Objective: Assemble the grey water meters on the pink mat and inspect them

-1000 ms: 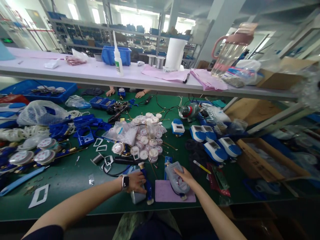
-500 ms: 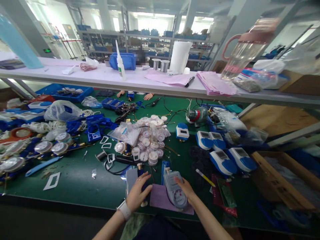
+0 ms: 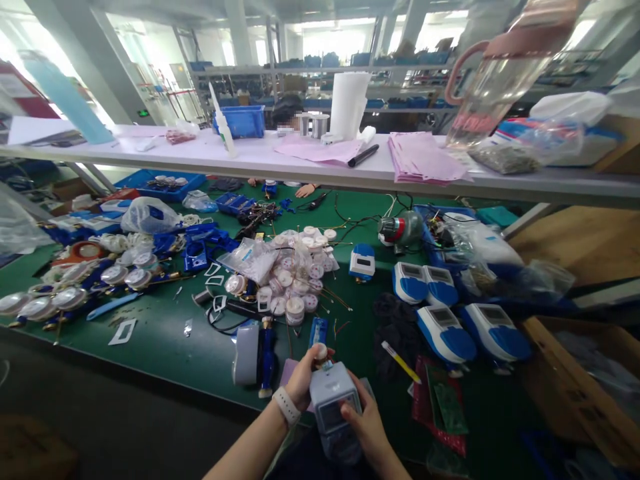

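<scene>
Both my left hand (image 3: pixel 300 383) and right hand (image 3: pixel 367 423) now grip the grey water meter (image 3: pixel 334 410), lifted off the purple mat (image 3: pixel 289 371) toward me, while the blue-grey meter (image 3: pixel 255 353) lies released just left of them.

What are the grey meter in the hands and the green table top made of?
The meter, held by the left hand and right hand, looks like moulded plastic: smooth grey casing with a dull sheen and a small display window. The table seems covered in a matte green mat, perhaps rubber or vinyl; it shows soft reflections and no grain.
</scene>
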{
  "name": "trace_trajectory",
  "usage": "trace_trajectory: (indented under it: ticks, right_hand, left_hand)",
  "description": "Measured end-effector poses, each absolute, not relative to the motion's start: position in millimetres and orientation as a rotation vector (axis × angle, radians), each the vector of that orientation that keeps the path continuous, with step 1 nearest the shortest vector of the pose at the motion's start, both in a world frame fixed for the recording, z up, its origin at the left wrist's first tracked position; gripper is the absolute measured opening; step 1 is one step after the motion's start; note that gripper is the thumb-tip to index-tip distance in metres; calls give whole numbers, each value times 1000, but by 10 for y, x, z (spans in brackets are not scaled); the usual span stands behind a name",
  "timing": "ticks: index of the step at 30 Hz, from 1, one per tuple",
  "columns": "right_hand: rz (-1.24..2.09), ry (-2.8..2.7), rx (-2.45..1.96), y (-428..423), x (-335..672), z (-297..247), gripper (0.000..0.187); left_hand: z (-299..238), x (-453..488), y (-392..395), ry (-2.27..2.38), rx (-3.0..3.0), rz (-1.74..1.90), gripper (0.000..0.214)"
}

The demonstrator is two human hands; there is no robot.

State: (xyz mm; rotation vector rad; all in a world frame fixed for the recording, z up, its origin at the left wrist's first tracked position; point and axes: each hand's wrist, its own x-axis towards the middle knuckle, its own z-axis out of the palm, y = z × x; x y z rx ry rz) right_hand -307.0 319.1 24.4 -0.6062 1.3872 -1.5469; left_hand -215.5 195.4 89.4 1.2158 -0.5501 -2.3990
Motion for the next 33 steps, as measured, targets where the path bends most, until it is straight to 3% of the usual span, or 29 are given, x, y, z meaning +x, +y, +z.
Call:
trace_trajectory:
  ticks: [4, 10, 12, 15, 18, 20, 23, 28, 33]
  right_hand:
    - [-1528, 1333, -580, 3300, -3053, 179, 81]
    - [-1485, 1424, -512, 3181, -2997, 189, 69]
    - [-1450, 1508, -464, 3044, -2979, 249, 71]
    - [-1353, 1639, -473, 2790, -3001, 331, 77]
    - [-1254, 1850, -668, 2541, -3083, 385, 72]
    - [-1057, 2023, -812, 2393, -3148, 427, 62]
    - [-638, 2205, -882, 2185, -3218, 503, 55]
    - [-368, 2338, -970, 1873, -3213, 546, 73]
    - [-333, 2424, -939, 1698, -3103, 529, 85]
  left_hand:
    - [793, -2109, 2080, -558, 1174, -2349, 60]
    - [568, -2054, 1975, -747, 1260, -2313, 69]
    - [500, -1905, 1871, -1146, 1308, -2004, 72]
    - [440, -1505, 1685, -1721, 1334, -1206, 59]
    - [373, -1075, 1464, -1823, 1500, -611, 60]
    - [286, -884, 1317, -1791, 1754, -604, 77]
    - [126, -771, 1155, -1829, 1896, -879, 102]
    - [-28, -745, 1048, -1868, 1721, -1015, 107]
    - [-105, -698, 1002, -1920, 1702, -1011, 111]
